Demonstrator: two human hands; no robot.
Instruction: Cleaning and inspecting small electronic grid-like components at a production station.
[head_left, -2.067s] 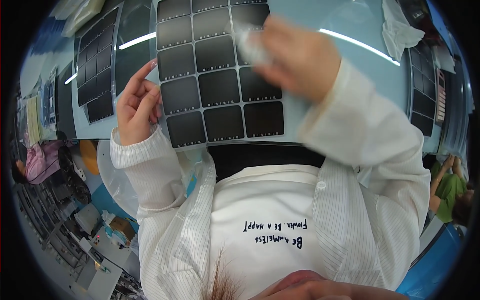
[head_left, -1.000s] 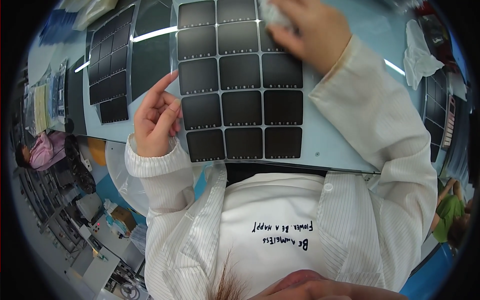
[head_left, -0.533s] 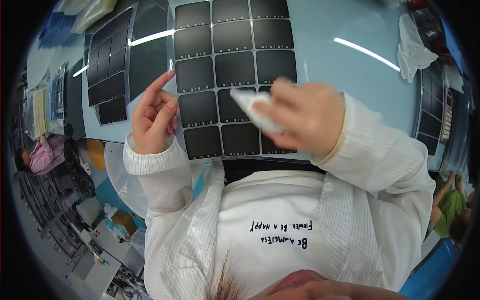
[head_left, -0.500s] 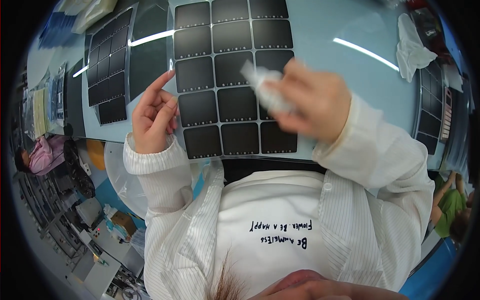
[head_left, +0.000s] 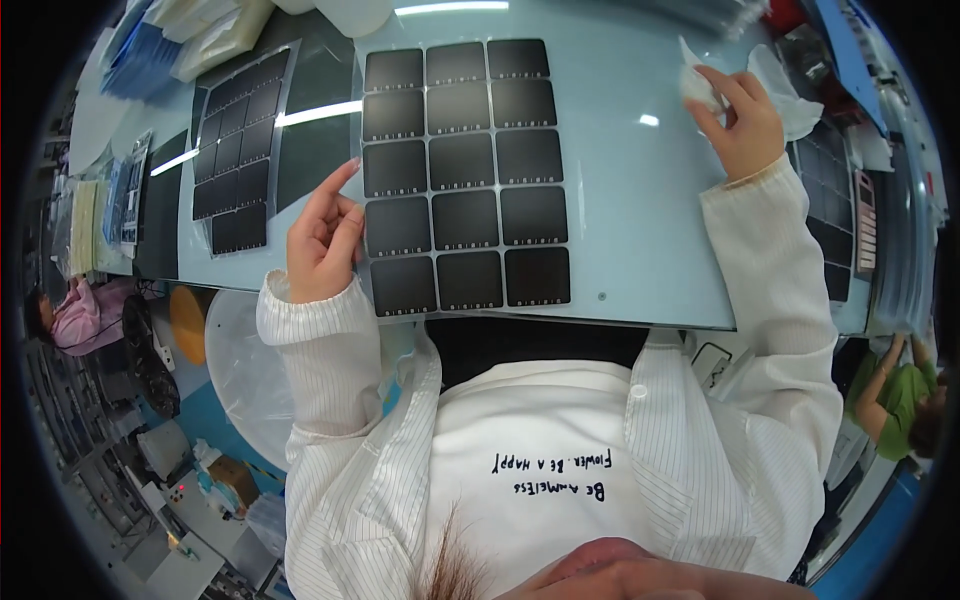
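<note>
A sheet of dark rectangular panels (head_left: 467,192), laid out in three columns with pale gaps, lies flat on the table before me. At its left edge is my left hand (head_left: 325,240), index finger stretched along the border and thumb pressed to the curled fingers at the edge. Out to the right, my right hand (head_left: 748,125) is raised over the table, its thumb and fingers closed around a wad of white cloth (head_left: 700,88). Another crumpled white cloth (head_left: 785,95) lies just beyond that hand.
A similar panel sheet (head_left: 238,150) lies at left, and more dark panels (head_left: 825,200) sit at the far right. Plastic-wrapped stacks (head_left: 225,40) stand at the back left. The table's front edge (head_left: 640,322) runs near my body. A person in green (head_left: 893,400) is at right.
My right hand has moved away from the panels to the right, carrying the cloth. The sheet appears slightly lower and further left in view; my left hand stays at its edge.
</note>
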